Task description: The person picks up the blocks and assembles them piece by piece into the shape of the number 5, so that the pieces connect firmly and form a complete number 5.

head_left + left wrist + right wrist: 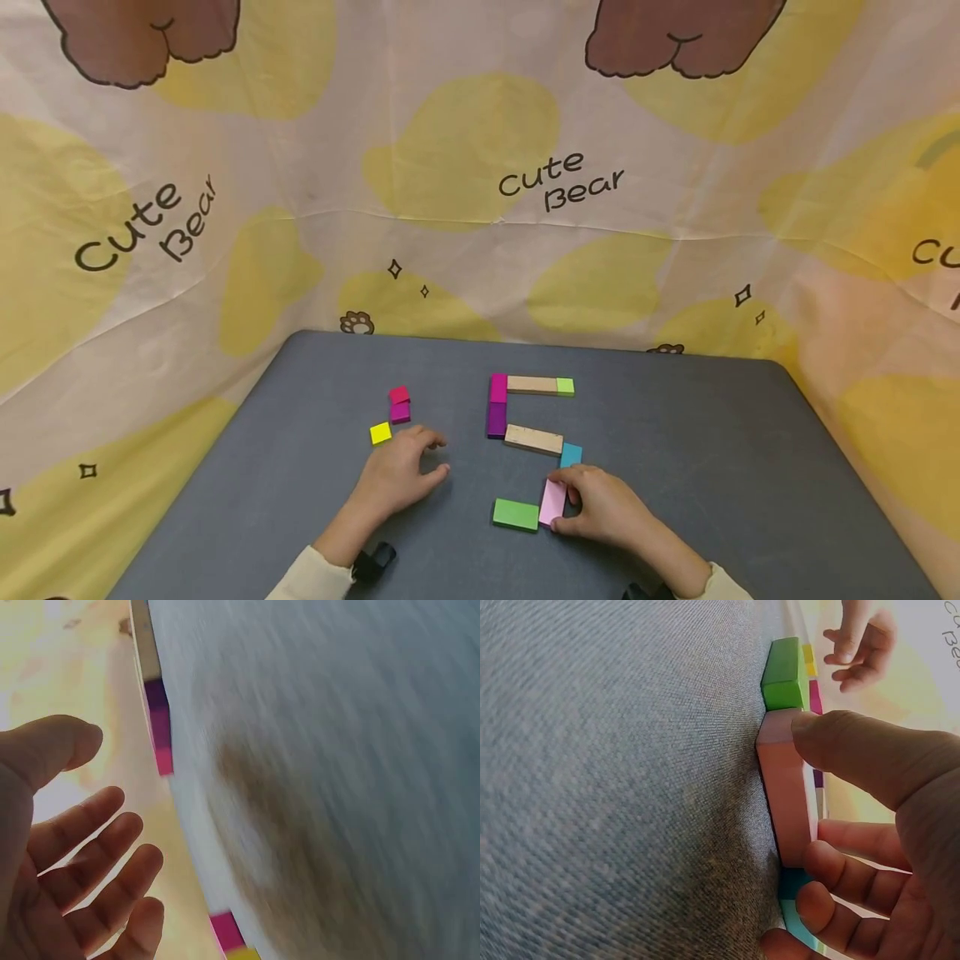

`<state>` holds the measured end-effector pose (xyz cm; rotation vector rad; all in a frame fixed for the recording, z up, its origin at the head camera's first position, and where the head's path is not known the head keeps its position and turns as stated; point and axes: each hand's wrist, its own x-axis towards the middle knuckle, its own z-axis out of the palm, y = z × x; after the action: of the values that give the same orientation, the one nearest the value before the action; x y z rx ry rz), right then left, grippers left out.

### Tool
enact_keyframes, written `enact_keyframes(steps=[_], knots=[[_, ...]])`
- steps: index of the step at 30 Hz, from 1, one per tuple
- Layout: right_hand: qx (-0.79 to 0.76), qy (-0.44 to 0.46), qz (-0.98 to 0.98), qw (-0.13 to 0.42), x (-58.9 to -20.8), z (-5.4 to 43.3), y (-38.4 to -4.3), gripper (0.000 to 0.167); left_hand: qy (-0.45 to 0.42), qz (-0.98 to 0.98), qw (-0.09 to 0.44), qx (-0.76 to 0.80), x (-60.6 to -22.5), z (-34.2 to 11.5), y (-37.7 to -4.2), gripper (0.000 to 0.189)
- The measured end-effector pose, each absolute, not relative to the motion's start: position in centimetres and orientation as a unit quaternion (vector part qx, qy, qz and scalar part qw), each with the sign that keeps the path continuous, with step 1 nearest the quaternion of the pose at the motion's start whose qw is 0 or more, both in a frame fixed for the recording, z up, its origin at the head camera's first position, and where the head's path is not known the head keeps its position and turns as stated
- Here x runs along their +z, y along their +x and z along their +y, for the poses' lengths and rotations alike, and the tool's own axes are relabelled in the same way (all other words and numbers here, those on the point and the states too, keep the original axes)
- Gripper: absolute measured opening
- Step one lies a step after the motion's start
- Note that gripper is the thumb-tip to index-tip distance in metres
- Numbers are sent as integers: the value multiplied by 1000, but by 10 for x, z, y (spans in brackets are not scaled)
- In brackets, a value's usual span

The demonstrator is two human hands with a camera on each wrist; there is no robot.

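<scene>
My right hand (609, 504) pinches a pink block (552, 502) end to end, thumb at the near end and fingertips at the far end. In the right wrist view the pink block (787, 799) lies on the table between thumb and fingers. A green block (514, 515) meets its near end on the left, and a blue block (572, 454) stands at its far end, partly hidden by the fingers. Over the table's left half hovers my left hand (396, 471), fingers loosely bent around nothing, just short of a yellow cube (380, 433).
The line of blocks continues with a wooden block (533, 439), a purple block (497, 422), a magenta block (498, 388), another wooden block (532, 385) and a lime cube (565, 387). Left of it lie a magenta cube (401, 412) and a red cube (399, 395). A printed cloth hangs behind the grey table (675, 417).
</scene>
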<state>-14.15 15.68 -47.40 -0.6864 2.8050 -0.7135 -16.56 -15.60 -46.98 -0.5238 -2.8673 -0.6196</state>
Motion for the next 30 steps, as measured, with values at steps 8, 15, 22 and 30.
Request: enact_keyframes(steps=[8, 15, 22, 30], knots=[[-246, -235, 937, 76, -476, 158, -140, 54, -123, -967, 96, -202, -473, -182, -169, 28], [-251, -235, 937, 68, -478, 159, -139, 54, -68, -979, 89, -169, -474, -204, -172, 40], [-251, -232, 938, 63, -478, 158, -139, 54, -34, -985, 62, -157, -468, -221, -177, 52], [-252, -226, 938, 79, -476, 157, -140, 55, -31, -987, 45, -153, -466, -228, -182, 49]])
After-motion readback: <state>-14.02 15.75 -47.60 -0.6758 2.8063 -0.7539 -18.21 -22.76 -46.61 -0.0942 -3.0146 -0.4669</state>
